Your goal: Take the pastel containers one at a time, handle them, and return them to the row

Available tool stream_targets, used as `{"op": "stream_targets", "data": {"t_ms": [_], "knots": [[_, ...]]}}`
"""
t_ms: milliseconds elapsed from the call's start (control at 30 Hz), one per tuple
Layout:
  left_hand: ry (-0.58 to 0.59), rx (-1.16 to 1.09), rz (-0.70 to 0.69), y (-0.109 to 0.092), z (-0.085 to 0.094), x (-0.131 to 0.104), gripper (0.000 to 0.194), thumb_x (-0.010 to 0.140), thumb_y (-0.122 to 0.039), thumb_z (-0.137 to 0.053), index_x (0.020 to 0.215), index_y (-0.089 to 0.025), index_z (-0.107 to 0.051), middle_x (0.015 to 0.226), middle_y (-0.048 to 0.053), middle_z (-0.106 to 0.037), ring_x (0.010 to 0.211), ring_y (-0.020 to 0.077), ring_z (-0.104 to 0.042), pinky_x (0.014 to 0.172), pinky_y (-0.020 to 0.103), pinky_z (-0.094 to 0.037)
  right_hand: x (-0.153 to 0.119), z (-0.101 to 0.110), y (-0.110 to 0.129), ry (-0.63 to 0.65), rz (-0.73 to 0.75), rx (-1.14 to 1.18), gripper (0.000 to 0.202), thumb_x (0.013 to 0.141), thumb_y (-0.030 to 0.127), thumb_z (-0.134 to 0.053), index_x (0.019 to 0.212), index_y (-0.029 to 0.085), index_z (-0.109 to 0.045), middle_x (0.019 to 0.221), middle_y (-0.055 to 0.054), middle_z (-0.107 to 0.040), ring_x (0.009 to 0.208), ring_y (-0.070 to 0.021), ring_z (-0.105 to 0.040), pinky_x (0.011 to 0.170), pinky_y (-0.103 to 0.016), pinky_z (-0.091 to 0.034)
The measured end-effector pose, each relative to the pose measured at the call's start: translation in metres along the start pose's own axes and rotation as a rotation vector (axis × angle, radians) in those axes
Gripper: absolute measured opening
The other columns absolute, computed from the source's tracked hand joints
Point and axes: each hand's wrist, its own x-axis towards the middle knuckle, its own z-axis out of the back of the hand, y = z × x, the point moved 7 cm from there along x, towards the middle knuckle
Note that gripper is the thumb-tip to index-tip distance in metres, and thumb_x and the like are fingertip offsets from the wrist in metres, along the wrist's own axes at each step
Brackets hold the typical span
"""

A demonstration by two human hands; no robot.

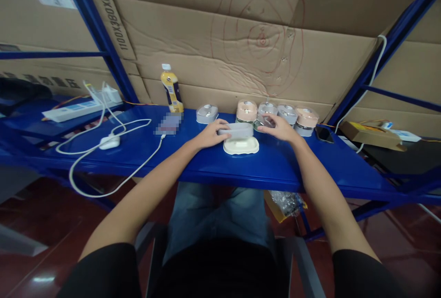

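Note:
My left hand (211, 134) grips the left end of a translucent grey box (238, 131), its edges slightly blurred. Just below and in front of that box, a cream-coloured oval tray (241, 146) lies on the blue table. To the right, my right hand (280, 128) curls its thumb and index finger around a clear plastic piece (261, 122), in front of the stacked boxes; its other fingers are partly hidden. Behind the hands are a stack of pink boxes (246, 107), a grey box (267, 107), another grey box (287, 113) and a pink-topped stack (307, 118).
A single grey box (207, 113) stands left of my hands, near a yellow bottle (172, 89) and a pixelated device (168, 123). White cables (113, 141) loop over the table's left side. A phone (324, 134) lies at right. Cardboard (193, 36) backs the blue table (206, 167).

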Motion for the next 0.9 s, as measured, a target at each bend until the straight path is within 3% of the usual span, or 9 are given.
{"op": "stream_targets", "data": {"t_ms": [100,200,333,467,700,900], "knots": [[-0.049,0.016,0.078,0.019,0.017,0.000,0.042,0.085,-0.059,-0.073,0.099,-0.021,-0.082,0.126,0.014,-0.072,0.121,0.0357,-0.071,0.119,0.061,-0.051,0.000,-0.002,-0.009,0.049,-0.046,-0.029,0.075,0.079,0.069,-0.084,0.136,0.022,-0.075,0.115,-0.014,-0.080,0.105,-0.0371,-0.075,0.098,-0.060,-0.062],[-0.066,-0.008,0.079,0.018,0.020,-0.002,0.046,0.083,-0.065,-0.076,0.093,-0.021,-0.081,0.122,0.013,-0.074,0.119,0.0347,-0.071,0.119,0.059,-0.050,0.000,-0.004,-0.013,0.092,-0.080,-0.055,0.075,0.076,0.067,-0.088,0.136,0.023,-0.077,0.125,-0.016,-0.080,0.113,-0.0399,-0.077,0.103,-0.064,-0.062],[-0.039,-0.062,-0.037,-0.007,0.006,-0.004,0.052,0.086,-0.063,-0.078,0.115,-0.020,-0.078,0.131,0.014,-0.075,0.126,0.0335,-0.070,0.119,0.056,-0.051,-0.001,-0.003,0.003,0.052,-0.006,-0.017,0.081,0.076,0.066,-0.089,0.144,0.023,-0.075,0.146,-0.016,-0.075,0.134,-0.0418,-0.071,0.117,-0.064,-0.055],[-0.038,-0.078,-0.093,-0.023,-0.010,-0.006,0.082,0.076,-0.058,-0.089,0.143,-0.019,-0.062,0.144,0.018,-0.070,0.131,0.0367,-0.069,0.116,0.057,-0.055,-0.004,-0.014,0.035,0.099,0.191,0.055,0.082,0.076,0.061,-0.092,0.148,0.026,-0.073,0.152,-0.011,-0.072,0.142,-0.0393,-0.067,0.124,-0.058,-0.050],[0.043,-0.105,-0.134,-0.032,-0.031,-0.006,0.106,0.070,-0.055,-0.095,0.157,-0.019,-0.047,0.153,0.021,-0.064,0.140,0.0432,-0.065,0.119,0.060,-0.053,-0.004,-0.061,0.069,0.281,0.355,0.047,0.084,0.074,0.059,-0.096,0.148,0.028,-0.072,0.148,-0.010,-0.074,0.135,-0.0371,-0.070,0.120,-0.055,-0.053],[0.082,-0.116,-0.134,-0.037,-0.037,-0.004,0.103,0.072,-0.057,-0.093,0.155,-0.016,-0.048,0.154,0.024,-0.063,0.142,0.0457,-0.063,0.119,0.059,-0.052,-0.003,-0.076,0.072,0.336,0.350,0.002,0.086,0.075,0.060,-0.095,0.151,0.028,-0.070,0.148,-0.011,-0.072,0.134,-0.0372,-0.069,0.120,-0.057,-0.051]]}}
